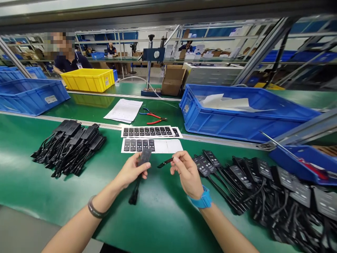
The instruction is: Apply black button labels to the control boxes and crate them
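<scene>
left hand: bare | left forearm: uncovered, slim dark grey wristband, rounded, faint lighter marking too small to read | right hand: bare | right forearm: uncovered, broad bright-blue wrist strap, chunky, layered-looking

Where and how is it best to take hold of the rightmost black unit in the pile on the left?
I would grip the rightmost black unit by the long edges of its oblong body, coming from above and the right. That side of the pile faces the left hand; the cables run toward the near left and overlap, so pulling there might tangle them.
</scene>
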A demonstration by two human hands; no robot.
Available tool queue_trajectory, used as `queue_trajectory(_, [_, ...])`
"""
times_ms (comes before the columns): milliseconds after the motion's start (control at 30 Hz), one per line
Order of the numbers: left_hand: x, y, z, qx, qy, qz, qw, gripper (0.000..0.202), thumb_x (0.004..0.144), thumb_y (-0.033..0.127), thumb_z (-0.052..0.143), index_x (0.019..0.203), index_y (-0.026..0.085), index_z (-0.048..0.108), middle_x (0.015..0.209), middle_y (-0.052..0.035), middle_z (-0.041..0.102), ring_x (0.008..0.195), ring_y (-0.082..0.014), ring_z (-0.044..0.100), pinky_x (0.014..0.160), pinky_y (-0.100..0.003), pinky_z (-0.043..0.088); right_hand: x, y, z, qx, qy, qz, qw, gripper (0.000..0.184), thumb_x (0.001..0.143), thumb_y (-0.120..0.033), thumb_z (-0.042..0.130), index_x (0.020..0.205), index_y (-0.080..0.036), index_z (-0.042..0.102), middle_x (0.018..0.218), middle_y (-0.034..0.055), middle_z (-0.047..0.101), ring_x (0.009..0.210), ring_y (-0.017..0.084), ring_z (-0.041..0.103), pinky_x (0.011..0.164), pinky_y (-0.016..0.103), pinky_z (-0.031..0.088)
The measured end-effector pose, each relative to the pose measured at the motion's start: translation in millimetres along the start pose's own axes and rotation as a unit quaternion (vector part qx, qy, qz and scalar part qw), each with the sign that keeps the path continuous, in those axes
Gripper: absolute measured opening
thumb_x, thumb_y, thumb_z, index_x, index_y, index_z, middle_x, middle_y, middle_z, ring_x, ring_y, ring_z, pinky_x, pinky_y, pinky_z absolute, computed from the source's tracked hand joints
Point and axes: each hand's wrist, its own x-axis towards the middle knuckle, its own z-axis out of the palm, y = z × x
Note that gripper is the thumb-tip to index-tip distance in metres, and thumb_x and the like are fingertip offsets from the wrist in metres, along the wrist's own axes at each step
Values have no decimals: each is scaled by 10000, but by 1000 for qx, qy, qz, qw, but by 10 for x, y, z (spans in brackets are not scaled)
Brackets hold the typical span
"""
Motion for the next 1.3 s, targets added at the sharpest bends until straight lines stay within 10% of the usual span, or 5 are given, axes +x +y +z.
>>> queue_trajectory(400, [-161, -152, 271, -166, -155, -83, 970, 584, 782, 260, 771, 1283, 197, 477, 1139, -157, 674, 979, -274, 703, 923, -440, 502, -60, -105, 65, -111, -26, 26, 993, 244, 804, -415, 694, 751, -184, 636, 654, 2, 591, 474, 89, 452, 411, 219, 380])
queue_trajectory(800, [-163, -149, 293, -150, -163, -93, 971, 550, 789, 299, 769, 1250, 168, 500, 1149, -176, 671, 975, -263, 704, 917, -420, 511, -50, -123, 48, -60, -45, 70, 995, 254, 765, -420, 726, 742, -178, 653, 603, -22, 566, 438, 76, 426, 406, 218, 375])
queue_trajectory(1067, [-159, -250, 338, -154, -137, -119, 971, 517, 745, 293, 804, 1152, 146, 520, 1032, -142, 702, 930, -243, 712, 896, -395, 524, -27, -199, -14, -59, 53, -11, 997, 217, 789, -404, 711, 778, -197, 648, 659, -8, 595, 465, 91, 468, 434, 237, 409])
queue_trajectory(1300, [-174, -241, 364, -183, -134, -79, 971, 488, 796, 255, 765, 1188, 176, 485, 1107, -128, 686, 1032, -279, 688, 955, -454, 497, -49, -138, -8, -72, -24, 63, 995, 245, 772, -401, 720, 740, -169, 647, 598, -16, 564, 469, 85, 431, 420, 219, 354])
